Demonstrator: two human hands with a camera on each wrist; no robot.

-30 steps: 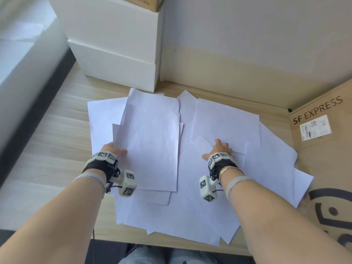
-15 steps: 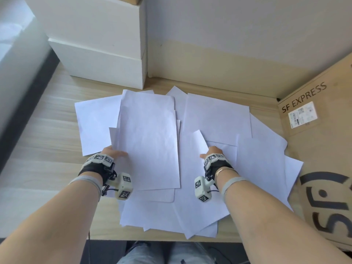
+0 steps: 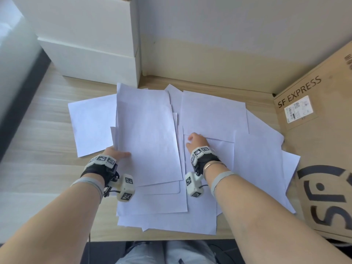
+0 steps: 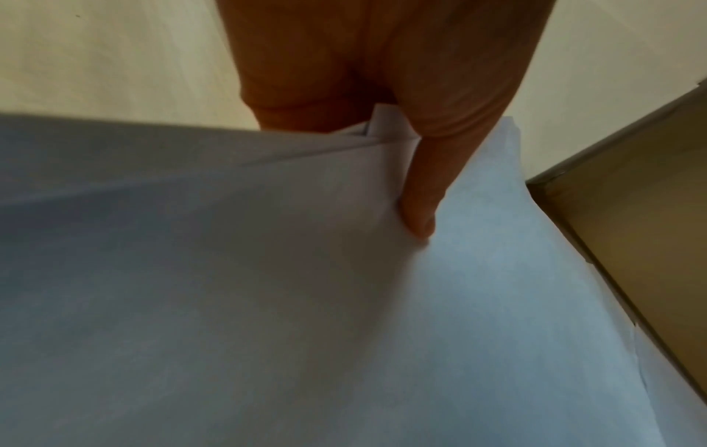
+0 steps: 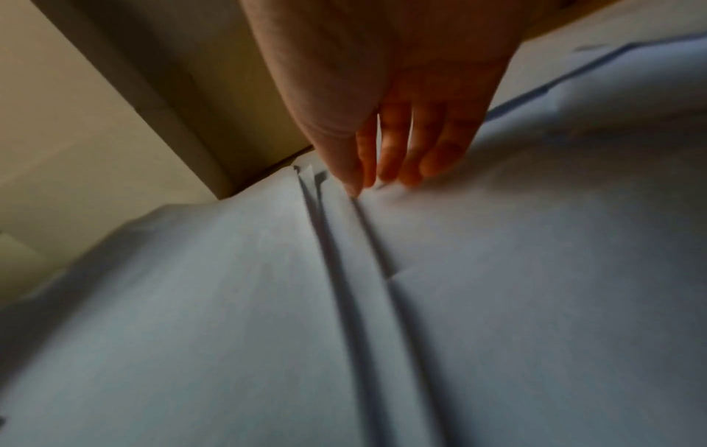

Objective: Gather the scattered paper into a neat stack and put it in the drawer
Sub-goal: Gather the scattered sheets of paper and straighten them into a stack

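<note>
Wood desk (image 3: 47,168) w/ SF Express box (image 3: 323,149) on my right, white boxes (image 3: 95,54) at back. Paper (image 3: 257,168) spread loose across desk. My left hand (image 3: 116,154) pinches a top sheet's (image 3: 148,134) edge; right hand (image 3: 197,141) w/ fingers (image 5: 440,160) straight, close together, pressing on sheets.

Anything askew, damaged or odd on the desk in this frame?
The white sheets lie fanned at mixed angles, and some overhang the desk's near edge. The left hand pinches a few; the right hand presses flat. No tears show.
</note>
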